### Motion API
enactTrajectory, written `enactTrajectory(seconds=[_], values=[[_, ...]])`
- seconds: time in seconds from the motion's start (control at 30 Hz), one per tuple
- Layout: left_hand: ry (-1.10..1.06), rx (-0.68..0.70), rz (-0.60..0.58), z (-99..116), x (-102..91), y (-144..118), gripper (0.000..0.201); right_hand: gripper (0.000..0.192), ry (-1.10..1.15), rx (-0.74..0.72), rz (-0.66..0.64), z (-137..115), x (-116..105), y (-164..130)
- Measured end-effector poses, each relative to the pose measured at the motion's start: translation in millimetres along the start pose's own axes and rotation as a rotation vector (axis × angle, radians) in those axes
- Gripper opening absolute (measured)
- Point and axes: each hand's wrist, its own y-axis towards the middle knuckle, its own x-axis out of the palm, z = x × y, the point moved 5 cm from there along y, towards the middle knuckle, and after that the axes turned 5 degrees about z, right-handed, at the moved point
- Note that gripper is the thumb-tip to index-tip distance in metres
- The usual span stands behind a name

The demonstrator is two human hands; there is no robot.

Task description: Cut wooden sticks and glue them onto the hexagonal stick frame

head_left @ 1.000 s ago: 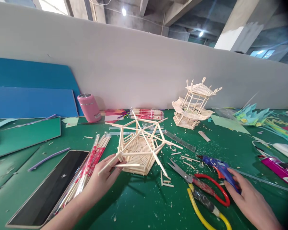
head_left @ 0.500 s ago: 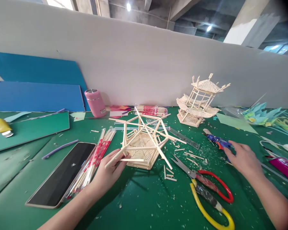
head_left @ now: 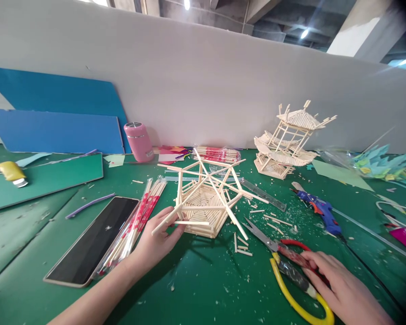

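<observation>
My left hand [head_left: 160, 234] is at the near left corner of a small pavilion frame [head_left: 219, 205] of thin wooden sticks. A short wooden stick [head_left: 194, 223] pokes out to the right from between its thumb and fingers. The frame stands on the table, with a web-patterned floor and long sticks crossing over its top. My right hand [head_left: 338, 282] is closed around the red handle of large scissors [head_left: 274, 246], which lie with slightly parted blades pointing at the frame. Their other handle is yellow. Beyond that hand lies a blue glue gun [head_left: 320, 210].
A finished stick pagoda [head_left: 286, 149] stands at the back right. Cut stick bits [head_left: 242, 243] and a clear ruler [head_left: 264, 195] lie near the frame. Leftward are bagged sticks [head_left: 144, 210], a phone [head_left: 94, 243], a pink flask [head_left: 139, 142] and a yellow cutter [head_left: 10, 172].
My right hand has let go of the glue gun, now lying on the table, and has come nearer to grasp the scissors' red handle. My left hand stays at the frame.
</observation>
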Motion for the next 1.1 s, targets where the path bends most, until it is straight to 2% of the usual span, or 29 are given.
enactTrajectory(seconds=[0.1,0.23,0.4,0.47,0.6,0.73,0.97,1.1], values=[[0.024,0.003,-0.007,0,-0.3,-1,0.019,0.024,0.000,-0.004,-0.003,-8,-6,16],[0.049,-0.003,-0.015,1,-1.2,-1,0.018,0.023,0.021,0.032,-0.080,-16,-20,31],[0.056,0.004,-0.005,-2,-0.2,-1,0.016,0.024,0.079,-0.025,-0.004,-36,-39,68],[0.059,0.012,-0.001,-2,0.2,-2,0.015,0.025,0.112,-0.082,0.009,-48,-35,90],[0.069,0.036,0.005,0,-0.7,-2,0.016,0.023,0.139,-0.166,-0.011,-62,-12,123],[0.072,0.060,0.019,3,-2.9,-2,0.017,0.019,0.134,-0.196,0.000,-57,0,132],[0.074,0.085,0.036,5,-4.5,-3,0.018,0.020,0.078,-0.175,0.022,-33,-2,125],[0.086,0.108,0.047,4,-4.8,-4,0.018,0.022,0.033,-0.111,0.057,-17,-10,124]])
